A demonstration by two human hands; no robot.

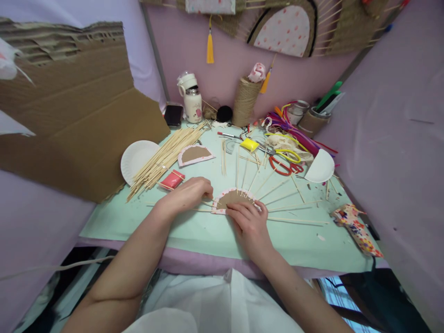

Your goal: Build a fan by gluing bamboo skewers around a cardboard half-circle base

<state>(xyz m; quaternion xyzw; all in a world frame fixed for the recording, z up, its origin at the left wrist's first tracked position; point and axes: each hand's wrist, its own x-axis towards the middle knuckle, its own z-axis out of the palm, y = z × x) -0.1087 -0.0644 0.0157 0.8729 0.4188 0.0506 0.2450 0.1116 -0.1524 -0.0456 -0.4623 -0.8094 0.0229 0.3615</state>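
Note:
A small cardboard half-disc (231,198) with a pink patterned rim lies on the mint-green table mat (194,231). Thin wooden skewers (277,187) fan out from it like spokes. My right hand (250,223) rests on the half-disc's near edge, fingers pressed down on it. My left hand (189,193) sits just left of the half-disc with fingers curled, pinching the end of a skewer that lies flat along the mat.
A pile of loose skewers (166,157), a white paper plate (136,160), a second half-disc (194,154) and a red packet (172,179) lie at the left. Scissors (286,159), pipe cleaners (294,129) and a halved paper plate (321,167) are at the right. Large cardboard (76,115) leans at the left.

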